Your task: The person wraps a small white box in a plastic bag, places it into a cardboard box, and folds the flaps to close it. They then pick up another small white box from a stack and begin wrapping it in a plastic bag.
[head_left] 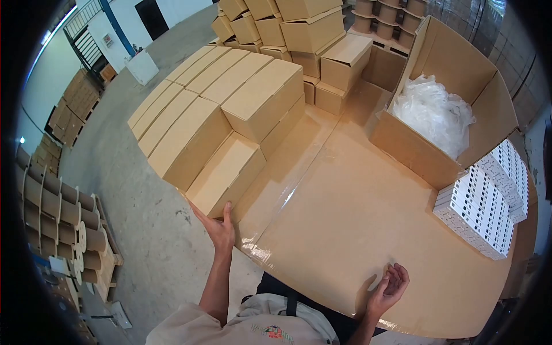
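Note:
My left hand is at the near corner of a closed cardboard box, fingers along its end and thumb up against its side. That box sits low beside a block of stacked cardboard boxes on the left of the cardboard-covered table. Loosely curled, with nothing in it, my right hand hovers over the table's near edge. To the right stands a large open carton with crumpled clear plastic bags inside.
White blocks with rows of dark square holes are stacked at the table's right. More cardboard boxes pile up at the back. Large spools stand on a pallet on the floor at left. Clear tape runs along the table cover.

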`<act>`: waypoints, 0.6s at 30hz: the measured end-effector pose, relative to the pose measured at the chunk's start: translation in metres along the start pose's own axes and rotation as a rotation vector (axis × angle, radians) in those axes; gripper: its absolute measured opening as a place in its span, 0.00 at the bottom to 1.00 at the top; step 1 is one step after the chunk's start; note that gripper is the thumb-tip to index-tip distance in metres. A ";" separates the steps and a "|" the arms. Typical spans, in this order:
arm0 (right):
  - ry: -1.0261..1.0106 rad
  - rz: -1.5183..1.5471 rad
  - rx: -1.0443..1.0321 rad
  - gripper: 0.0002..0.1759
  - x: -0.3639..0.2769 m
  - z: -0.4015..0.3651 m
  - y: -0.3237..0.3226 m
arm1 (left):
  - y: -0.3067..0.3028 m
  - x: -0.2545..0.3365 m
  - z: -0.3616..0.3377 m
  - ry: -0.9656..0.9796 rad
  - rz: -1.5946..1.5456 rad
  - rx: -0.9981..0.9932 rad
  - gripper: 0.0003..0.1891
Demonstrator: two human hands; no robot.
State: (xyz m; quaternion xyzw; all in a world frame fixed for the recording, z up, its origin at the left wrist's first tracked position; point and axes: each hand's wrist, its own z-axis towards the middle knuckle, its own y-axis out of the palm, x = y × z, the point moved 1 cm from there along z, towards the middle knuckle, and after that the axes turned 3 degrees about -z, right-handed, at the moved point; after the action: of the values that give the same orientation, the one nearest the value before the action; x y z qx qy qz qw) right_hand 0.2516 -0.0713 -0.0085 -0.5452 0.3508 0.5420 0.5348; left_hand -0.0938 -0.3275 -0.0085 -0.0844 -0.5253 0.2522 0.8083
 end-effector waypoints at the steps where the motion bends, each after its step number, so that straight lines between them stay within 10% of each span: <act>1: -0.004 0.001 -0.002 0.23 0.000 0.000 0.000 | 0.000 -0.002 0.000 -0.010 -0.055 -0.011 0.50; 18: -0.002 0.046 0.004 0.22 0.004 -0.002 -0.004 | -0.012 0.006 -0.019 0.144 0.058 0.140 0.51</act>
State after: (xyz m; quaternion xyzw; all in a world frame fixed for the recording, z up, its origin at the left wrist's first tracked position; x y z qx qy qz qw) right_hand 0.2571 -0.0720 -0.0119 -0.5354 0.3639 0.5538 0.5236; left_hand -0.0710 -0.3321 -0.0068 -0.0607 -0.4442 0.3049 0.8403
